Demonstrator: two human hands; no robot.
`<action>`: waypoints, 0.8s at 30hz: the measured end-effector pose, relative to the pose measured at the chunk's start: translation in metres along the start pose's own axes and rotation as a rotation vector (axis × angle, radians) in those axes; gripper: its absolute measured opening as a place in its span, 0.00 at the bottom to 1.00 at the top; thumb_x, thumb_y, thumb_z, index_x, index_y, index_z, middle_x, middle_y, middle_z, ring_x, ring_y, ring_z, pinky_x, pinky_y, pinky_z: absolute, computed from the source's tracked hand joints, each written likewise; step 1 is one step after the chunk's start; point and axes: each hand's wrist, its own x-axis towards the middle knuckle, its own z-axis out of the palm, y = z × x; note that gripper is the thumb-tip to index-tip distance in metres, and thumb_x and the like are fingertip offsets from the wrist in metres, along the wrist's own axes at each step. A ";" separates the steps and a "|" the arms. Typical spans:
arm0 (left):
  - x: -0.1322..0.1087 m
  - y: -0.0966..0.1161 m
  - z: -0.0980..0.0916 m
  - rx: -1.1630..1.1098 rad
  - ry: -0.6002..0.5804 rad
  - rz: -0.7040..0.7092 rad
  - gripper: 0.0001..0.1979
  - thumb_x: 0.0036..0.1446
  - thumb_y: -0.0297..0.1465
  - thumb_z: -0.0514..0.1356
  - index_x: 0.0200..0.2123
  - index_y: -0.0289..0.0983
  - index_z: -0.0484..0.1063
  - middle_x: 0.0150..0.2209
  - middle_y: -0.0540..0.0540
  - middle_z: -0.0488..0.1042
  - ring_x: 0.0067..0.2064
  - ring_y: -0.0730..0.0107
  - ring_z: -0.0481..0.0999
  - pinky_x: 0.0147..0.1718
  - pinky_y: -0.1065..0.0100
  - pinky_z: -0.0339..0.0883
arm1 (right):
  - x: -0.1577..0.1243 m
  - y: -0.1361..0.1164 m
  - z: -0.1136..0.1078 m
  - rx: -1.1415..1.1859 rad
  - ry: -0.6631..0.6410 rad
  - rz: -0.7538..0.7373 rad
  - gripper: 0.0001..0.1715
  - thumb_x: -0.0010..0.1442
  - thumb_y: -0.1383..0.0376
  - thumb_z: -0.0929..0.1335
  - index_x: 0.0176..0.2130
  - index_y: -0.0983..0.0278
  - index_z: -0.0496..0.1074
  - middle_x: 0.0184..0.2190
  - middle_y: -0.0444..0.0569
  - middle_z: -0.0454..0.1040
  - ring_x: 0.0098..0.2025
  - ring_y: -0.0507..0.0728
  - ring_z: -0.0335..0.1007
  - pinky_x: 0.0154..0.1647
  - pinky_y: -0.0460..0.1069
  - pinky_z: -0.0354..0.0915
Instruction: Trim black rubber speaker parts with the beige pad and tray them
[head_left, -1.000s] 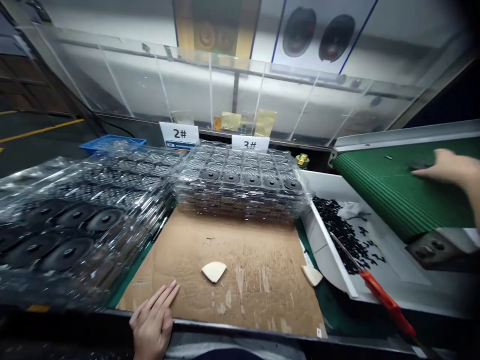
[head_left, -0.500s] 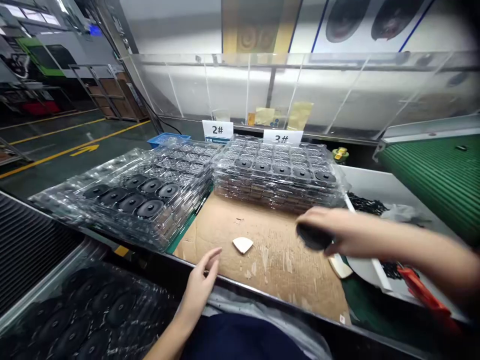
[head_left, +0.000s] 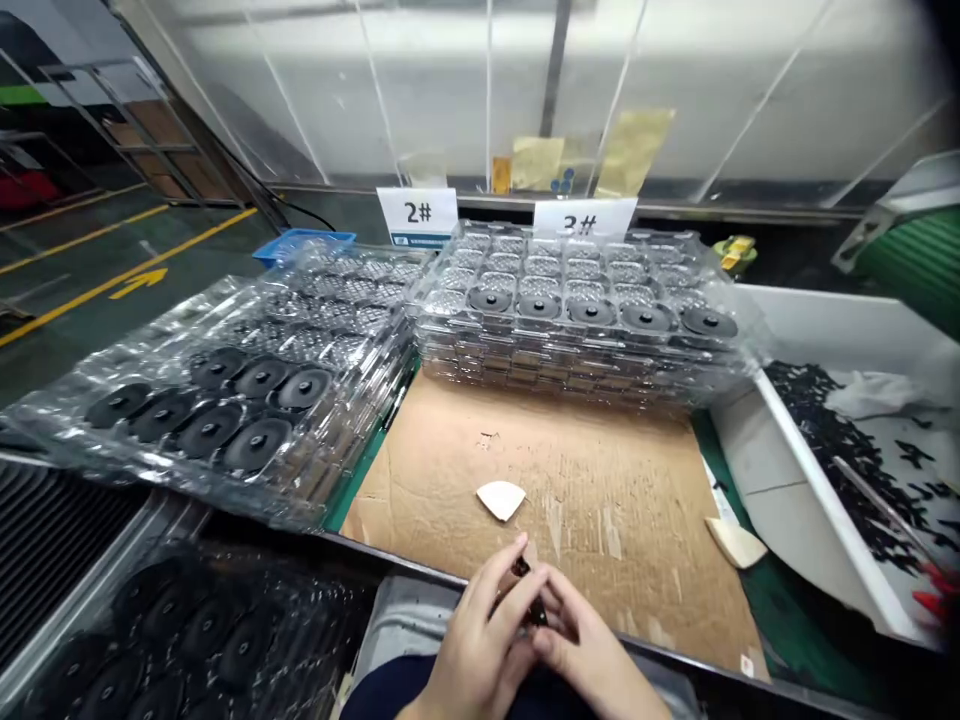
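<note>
At the front edge of the cardboard sheet (head_left: 570,440), my left hand (head_left: 476,630) and my right hand (head_left: 589,645) are brought together. Between their curled fingers is a dark plastic part (head_left: 535,605), mostly covered by the fingers, so only a narrow black strip of it shows. Both hands seem to grip it. Just beyond the fingertips, a small cream fan-shaped piece (head_left: 502,499) lies on the cardboard, touched by neither hand.
Stacked clear trays with round black parts stand at left (head_left: 330,360) and at the back (head_left: 585,350). Another tray (head_left: 300,640) sits low at left. On the right, a white bin (head_left: 810,480) holds small black pieces; beside it lies a cream block (head_left: 735,543).
My right hand has come from the right side to the front middle, carrying the black part. My left hand has moved right and closed on it. The view has tilted down.
</note>
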 end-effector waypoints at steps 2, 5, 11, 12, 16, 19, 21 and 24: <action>0.000 -0.003 0.001 -0.131 0.015 -0.087 0.29 0.55 0.27 0.56 0.60 0.43 0.54 0.58 0.38 0.61 0.59 0.56 0.61 0.54 0.58 0.59 | 0.005 0.006 0.007 0.060 0.045 0.009 0.48 0.43 0.37 0.67 0.53 0.62 0.58 0.49 0.59 0.67 0.51 0.63 0.65 0.53 0.55 0.60; 0.006 -0.002 -0.002 -0.367 0.149 -0.319 0.27 0.52 0.25 0.58 0.55 0.47 0.61 0.56 0.43 0.66 0.57 0.57 0.64 0.55 0.58 0.57 | 0.012 -0.010 0.009 -0.115 0.040 -0.020 0.46 0.48 0.39 0.64 0.57 0.61 0.55 0.52 0.59 0.65 0.52 0.62 0.65 0.51 0.56 0.62; 0.030 -0.016 -0.035 -1.244 0.447 -0.917 0.28 0.48 0.30 0.64 0.52 0.50 0.61 0.57 0.45 0.64 0.58 0.57 0.62 0.54 0.58 0.59 | 0.042 -0.031 -0.005 -1.033 0.369 -0.231 0.29 0.61 0.52 0.60 0.59 0.55 0.55 0.55 0.55 0.59 0.53 0.64 0.58 0.52 0.61 0.60; 0.033 -0.021 -0.042 -1.358 0.446 -0.925 0.28 0.47 0.32 0.64 0.52 0.49 0.61 0.58 0.44 0.63 0.58 0.54 0.62 0.55 0.56 0.58 | 0.049 -0.027 -0.006 -1.146 0.409 -0.243 0.26 0.61 0.55 0.61 0.58 0.55 0.58 0.54 0.55 0.59 0.51 0.65 0.59 0.50 0.62 0.61; 0.035 -0.034 -0.062 -1.579 0.470 -0.918 0.27 0.48 0.34 0.64 0.53 0.46 0.62 0.58 0.42 0.63 0.57 0.52 0.63 0.57 0.56 0.55 | 0.078 -0.013 -0.009 -1.227 0.412 -0.244 0.21 0.60 0.65 0.62 0.53 0.58 0.65 0.49 0.57 0.62 0.45 0.64 0.61 0.44 0.61 0.63; 0.035 -0.034 -0.067 -1.633 0.497 -0.909 0.26 0.48 0.36 0.63 0.52 0.45 0.64 0.56 0.42 0.66 0.56 0.52 0.65 0.56 0.58 0.57 | 0.091 -0.015 -0.009 -1.182 0.438 -0.261 0.18 0.62 0.67 0.58 0.50 0.62 0.68 0.46 0.58 0.63 0.46 0.63 0.62 0.45 0.59 0.63; 0.035 -0.032 -0.069 -1.645 0.499 -0.907 0.25 0.48 0.37 0.62 0.52 0.45 0.64 0.55 0.42 0.67 0.56 0.52 0.65 0.55 0.58 0.58 | 0.090 -0.018 -0.006 -1.137 0.437 -0.275 0.18 0.63 0.66 0.57 0.51 0.63 0.66 0.44 0.56 0.66 0.44 0.60 0.64 0.44 0.56 0.64; 0.035 -0.028 -0.072 -1.639 0.468 -0.911 0.29 0.47 0.36 0.63 0.54 0.46 0.62 0.55 0.42 0.67 0.55 0.53 0.66 0.54 0.57 0.60 | 0.074 -0.019 0.002 -1.085 0.363 -0.295 0.19 0.63 0.65 0.59 0.54 0.60 0.62 0.37 0.50 0.71 0.38 0.56 0.66 0.39 0.52 0.66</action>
